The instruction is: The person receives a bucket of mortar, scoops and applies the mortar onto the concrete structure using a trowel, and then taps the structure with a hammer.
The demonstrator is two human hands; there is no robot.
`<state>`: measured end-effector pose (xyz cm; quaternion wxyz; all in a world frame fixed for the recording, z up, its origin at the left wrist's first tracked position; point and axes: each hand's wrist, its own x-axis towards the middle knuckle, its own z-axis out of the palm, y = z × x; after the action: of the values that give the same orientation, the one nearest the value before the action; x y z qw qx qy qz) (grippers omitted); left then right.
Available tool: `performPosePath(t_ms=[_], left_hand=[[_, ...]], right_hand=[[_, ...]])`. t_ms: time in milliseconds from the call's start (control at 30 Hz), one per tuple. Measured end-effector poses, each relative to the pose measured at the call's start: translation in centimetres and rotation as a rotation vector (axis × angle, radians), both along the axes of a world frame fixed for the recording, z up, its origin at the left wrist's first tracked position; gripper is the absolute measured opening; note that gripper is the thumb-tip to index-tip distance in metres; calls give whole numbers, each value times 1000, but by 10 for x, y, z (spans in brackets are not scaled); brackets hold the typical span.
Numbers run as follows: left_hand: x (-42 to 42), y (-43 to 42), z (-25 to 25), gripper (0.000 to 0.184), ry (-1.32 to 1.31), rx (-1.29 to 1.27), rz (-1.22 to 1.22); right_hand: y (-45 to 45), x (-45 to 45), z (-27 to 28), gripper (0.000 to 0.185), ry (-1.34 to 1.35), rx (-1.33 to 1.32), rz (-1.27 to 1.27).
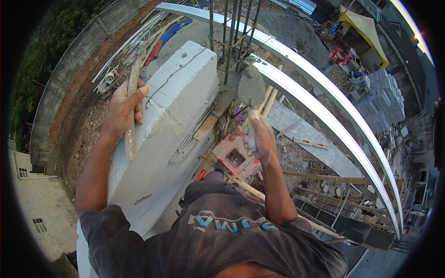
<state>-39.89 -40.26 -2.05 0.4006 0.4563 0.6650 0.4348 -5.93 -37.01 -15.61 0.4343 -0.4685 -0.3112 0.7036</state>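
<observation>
My left hand point(124, 110) is wrapped round a narrow wooden strip point(131, 147), held against the outer edge of a pale block wall point(178, 104). A dark wavy line runs along the wall's top. My right hand point(263, 139) grips the handle of a trowel point(251, 88), to the right of the wall. Grey mortar covers the trowel's blade, which points away from me towards upright steel bars point(232, 39) at the wall's far end. The blade's edges are partly hidden by mortar.
Two long white metal channels point(320, 99) curve past on the right. Below are a red mortar-stained container point(223, 156), wooden poles point(324, 177), a spirit level point(310, 142) on a grey board and stacked blocks point(380, 99). The ground drops away left of the wall.
</observation>
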Motion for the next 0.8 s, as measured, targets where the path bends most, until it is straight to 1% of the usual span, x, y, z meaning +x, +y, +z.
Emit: performPosePath(t_ms=[33, 67, 167, 267, 333, 367, 433, 500, 567, 633, 700, 800], left_hand=[[0, 0, 0, 42, 1, -1, -2], [0, 0, 0, 42, 3, -1, -3], [0, 0, 1, 41, -2, -2, -23], [-2, -1, 1, 43, -24, 20, -42], [-2, -1, 4, 43, 13, 24, -26], [-1, -2, 4, 43, 25, 23, -13], [-3, -1, 2, 42, 0, 15, -22], [-5, 0, 3, 41, -15, 7, -36], [-3, 0, 6, 40, -28, 4, -53], [-2, 1, 6, 40, -35, 2, -54], [-3, 1, 6, 40, -42, -4, -52], [-5, 0, 7, 40, -72, -12, -62]], right_hand=[[8, -4, 7, 23, -98, 101, -44], [20, -9, 12, 27, -181, 136, -96], [71, -23, -5, 38, -672, 425, -160], [125, -23, -29, 40, -974, 611, -82], [133, -21, -26, 39, -964, 606, -163], [133, -12, -22, 42, -1011, 589, -136], [130, 0, -5, 49, -1105, 556, -80], [124, 17, 28, 59, -1285, 515, 81], [136, 32, 50, 57, -1520, 488, 231], [146, 30, 81, 53, -1787, 655, 322], [171, 30, 95, 48, -1861, 871, 423], [219, 12, 106, 45, -2074, 894, 643]])
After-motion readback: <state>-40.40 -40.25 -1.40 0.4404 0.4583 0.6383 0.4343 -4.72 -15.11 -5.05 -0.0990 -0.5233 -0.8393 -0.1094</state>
